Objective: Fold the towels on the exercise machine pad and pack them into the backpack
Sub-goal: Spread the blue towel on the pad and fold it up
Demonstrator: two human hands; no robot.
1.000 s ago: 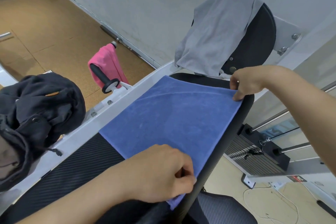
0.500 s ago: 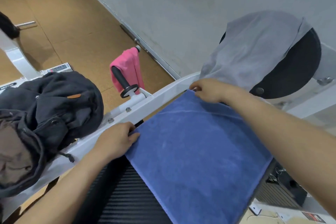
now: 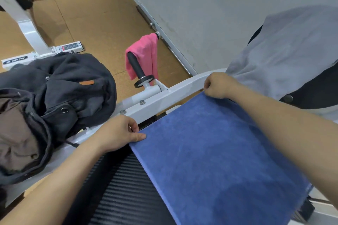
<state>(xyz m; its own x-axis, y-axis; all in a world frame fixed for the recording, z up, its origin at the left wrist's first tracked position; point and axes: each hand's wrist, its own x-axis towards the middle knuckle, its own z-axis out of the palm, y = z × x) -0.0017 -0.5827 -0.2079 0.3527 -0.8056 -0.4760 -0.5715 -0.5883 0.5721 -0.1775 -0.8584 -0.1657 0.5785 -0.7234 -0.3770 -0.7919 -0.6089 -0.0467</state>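
A: Listing hands. Left hand (image 3: 118,133)?
B: Fingers curled, thumb on top, pinching the nearer left corner of the blue terry towel (image 3: 219,160), which lies flat on the black ribbed machine pad (image 3: 124,188).
A: Right hand (image 3: 218,86)?
B: Curled, pinching the far corner.
A: Dark grey fabric backpack (image 3: 64,93)?
B: Left of the pad, on the white metal frame (image 3: 164,95).

Both forearms are bare right up to the edge of view; the left hand (image 3: 118,133) and right hand (image 3: 217,86) are bare as well.
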